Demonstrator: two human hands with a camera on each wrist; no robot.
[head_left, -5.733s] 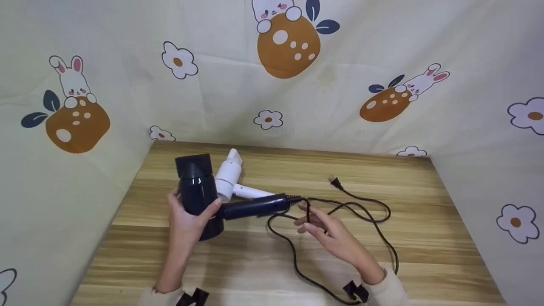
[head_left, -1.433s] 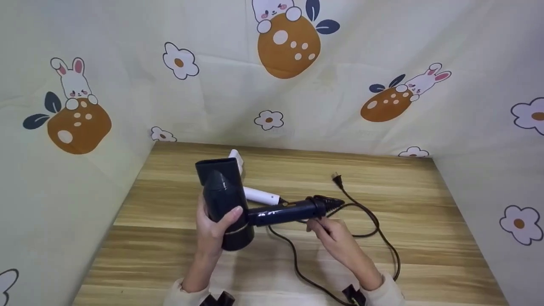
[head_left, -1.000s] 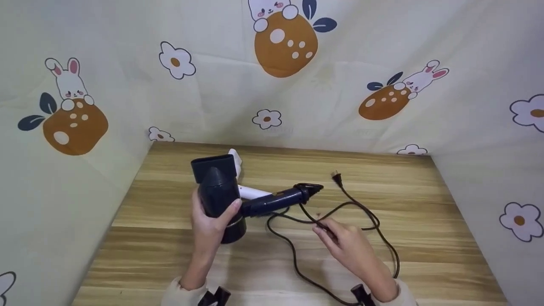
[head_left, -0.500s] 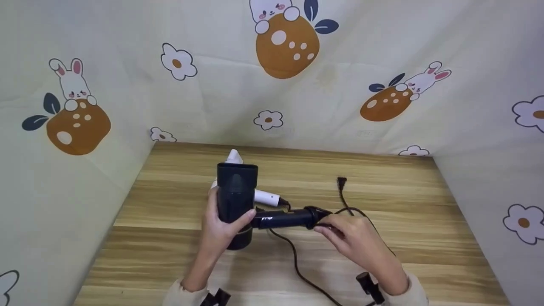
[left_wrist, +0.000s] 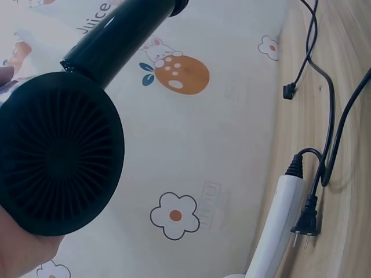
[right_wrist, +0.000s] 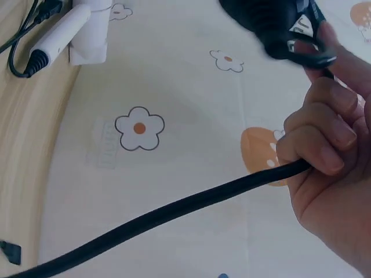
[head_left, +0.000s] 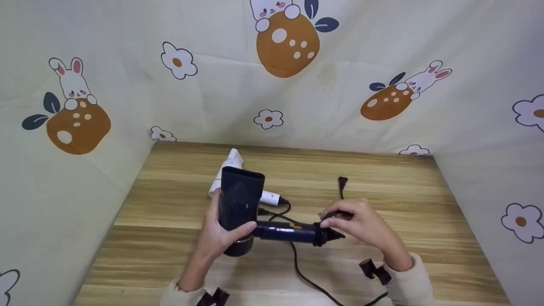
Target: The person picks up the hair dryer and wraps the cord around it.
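A dark navy hair dryer (head_left: 241,197) is held up over the table, nozzle pointing away. My left hand (head_left: 217,233) grips its barrel, thumb across the front near the handle. Its round rear grille (left_wrist: 61,162) faces the left wrist camera. Black cord (head_left: 317,233) is looped round the handle's end. Just above that end, my right hand (head_left: 361,219) pinches the cord between thumb and fingers. In the right wrist view, the curled fingers (right_wrist: 324,130) hold the cord (right_wrist: 174,212), which trails down to the left. A white hair dryer (head_left: 269,198) lies behind, partly hidden by the dark one.
On the wood-grain table (head_left: 148,238), a black plug (head_left: 343,182) lies at the back right. A second plug (left_wrist: 305,222) lies beside the white dryer's handle in the left wrist view. Loose cord (head_left: 299,272) curves toward the front edge. Printed cloth (head_left: 212,106) stands around the table.
The cord, earlier hanging from the handle's end, is now looped round it. Within the last second my right hand has risen from below the handle to above it, and the dryer has shifted right.
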